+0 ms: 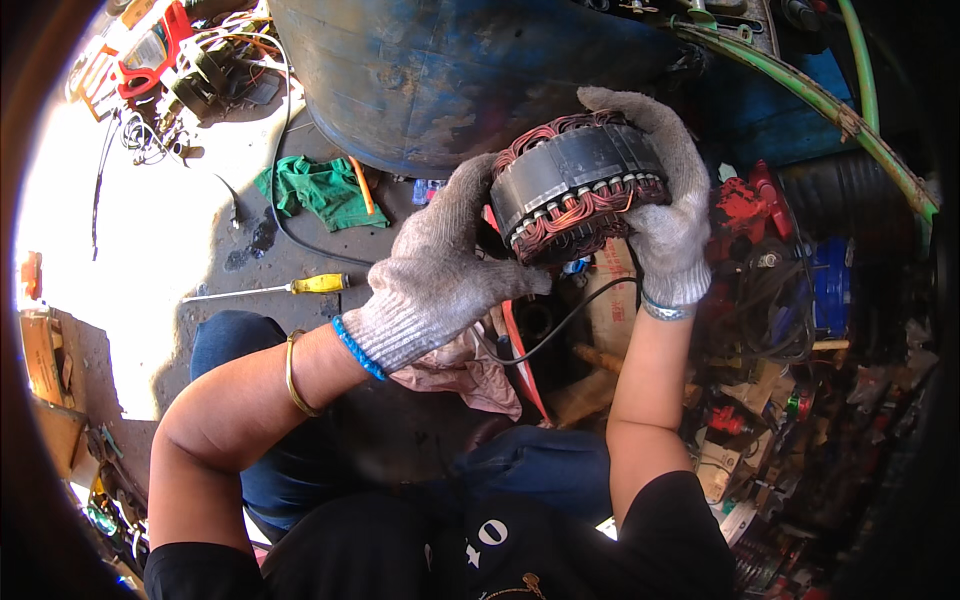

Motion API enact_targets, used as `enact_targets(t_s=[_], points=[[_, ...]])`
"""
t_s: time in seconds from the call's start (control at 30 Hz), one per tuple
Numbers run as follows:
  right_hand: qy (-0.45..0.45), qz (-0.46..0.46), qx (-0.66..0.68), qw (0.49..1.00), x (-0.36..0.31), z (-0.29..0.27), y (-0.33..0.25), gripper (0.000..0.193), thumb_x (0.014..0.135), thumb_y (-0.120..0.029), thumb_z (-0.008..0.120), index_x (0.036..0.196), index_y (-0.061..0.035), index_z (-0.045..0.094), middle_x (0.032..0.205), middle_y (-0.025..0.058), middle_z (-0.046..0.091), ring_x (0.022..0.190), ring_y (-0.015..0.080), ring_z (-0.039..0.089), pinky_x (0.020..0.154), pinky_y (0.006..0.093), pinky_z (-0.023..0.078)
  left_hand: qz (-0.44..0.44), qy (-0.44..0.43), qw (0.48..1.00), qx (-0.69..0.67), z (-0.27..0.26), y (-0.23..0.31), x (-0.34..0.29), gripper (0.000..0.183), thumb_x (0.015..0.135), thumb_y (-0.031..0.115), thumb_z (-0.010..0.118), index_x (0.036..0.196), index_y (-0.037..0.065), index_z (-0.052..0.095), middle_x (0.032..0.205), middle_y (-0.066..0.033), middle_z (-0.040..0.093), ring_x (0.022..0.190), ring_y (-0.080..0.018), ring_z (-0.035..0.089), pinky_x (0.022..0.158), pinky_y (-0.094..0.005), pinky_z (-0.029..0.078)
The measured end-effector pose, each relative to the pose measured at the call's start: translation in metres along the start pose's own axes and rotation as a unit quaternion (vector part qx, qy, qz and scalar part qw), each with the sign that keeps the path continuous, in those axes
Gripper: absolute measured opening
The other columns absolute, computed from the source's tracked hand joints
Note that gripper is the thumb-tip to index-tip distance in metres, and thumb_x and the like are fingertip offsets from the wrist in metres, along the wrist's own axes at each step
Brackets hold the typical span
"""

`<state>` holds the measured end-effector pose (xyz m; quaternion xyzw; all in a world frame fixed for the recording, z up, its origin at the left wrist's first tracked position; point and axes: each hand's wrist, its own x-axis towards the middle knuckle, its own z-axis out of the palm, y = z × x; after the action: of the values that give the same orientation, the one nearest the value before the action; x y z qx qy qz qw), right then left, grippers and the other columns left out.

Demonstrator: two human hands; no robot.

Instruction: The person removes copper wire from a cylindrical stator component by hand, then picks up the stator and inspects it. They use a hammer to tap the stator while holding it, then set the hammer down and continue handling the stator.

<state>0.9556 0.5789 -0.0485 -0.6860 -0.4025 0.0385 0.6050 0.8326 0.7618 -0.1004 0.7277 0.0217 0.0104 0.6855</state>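
Both gloved hands close around a motor stator (575,185), a dark ring with copper windings, held up in front of the chest, tilted; the left hand (440,265) clasps its near-left side, the right hand (665,200) wraps over its far-right edge. It would pay to keep the fingers on the steel ring, not the fragile windings, and turn it slowly. To the right lies a blue box (830,285) beside red parts; near-right, small cartons with pale labels; far left, a yellow-handled screwdriver (300,286) and a green rag (320,190)
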Motion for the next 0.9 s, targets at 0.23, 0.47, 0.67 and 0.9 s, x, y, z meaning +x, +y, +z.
enact_targets(t_s=[0.23,0.47,0.67,0.9], points=[[0.003,0.008,-0.085,0.996,0.002,0.006,-0.014,0.066,0.067,-0.001,0.081,0.128,0.0020,0.058,0.129,0.0135,0.065,0.118,0.0224,0.063,0.103,0.0356,0.051,-0.001,-0.001,0.999,-0.037,0.001,-0.002,0.002,0.095,0.067,0.017,0.091,0.145,0.005,0.040,0.134,-0.0159,0.059,0.122,-0.0282,0.059,0.102,-0.0388,0.050],[0.040,0.120,-0.166,0.978,-0.001,0.018,-0.035,0.058,0.067,0.007,0.066,0.125,0.0026,0.061,0.127,0.0129,0.066,0.118,0.0216,0.062,0.105,0.0350,0.048,-0.053,-0.082,0.977,-0.187,-0.003,0.002,0.001,0.094,0.072,-0.003,0.085,0.151,0.002,0.035,0.142,-0.0105,0.054,0.130,-0.0199,0.051,0.111,-0.0371,0.044],[0.032,0.113,-0.184,0.976,-0.001,0.015,-0.037,0.060,0.066,0.007,0.070,0.126,0.0020,0.060,0.127,0.0123,0.066,0.118,0.0209,0.062,0.105,0.0349,0.048,-0.050,-0.083,0.977,-0.191,-0.002,0.001,0.001,0.095,0.072,-0.003,0.085,0.152,0.002,0.034,0.142,-0.0109,0.053,0.131,-0.0207,0.050,0.111,-0.0372,0.044],[-0.026,0.021,-0.184,0.982,-0.001,0.009,-0.032,0.074,0.063,0.005,0.078,0.133,0.0039,0.053,0.134,0.0144,0.061,0.121,0.0221,0.059,0.104,0.0348,0.049,0.008,0.017,0.999,-0.045,0.001,0.000,0.000,0.094,0.069,0.021,0.091,0.145,0.005,0.038,0.133,-0.0181,0.059,0.123,-0.0267,0.060,0.103,-0.0380,0.050]])
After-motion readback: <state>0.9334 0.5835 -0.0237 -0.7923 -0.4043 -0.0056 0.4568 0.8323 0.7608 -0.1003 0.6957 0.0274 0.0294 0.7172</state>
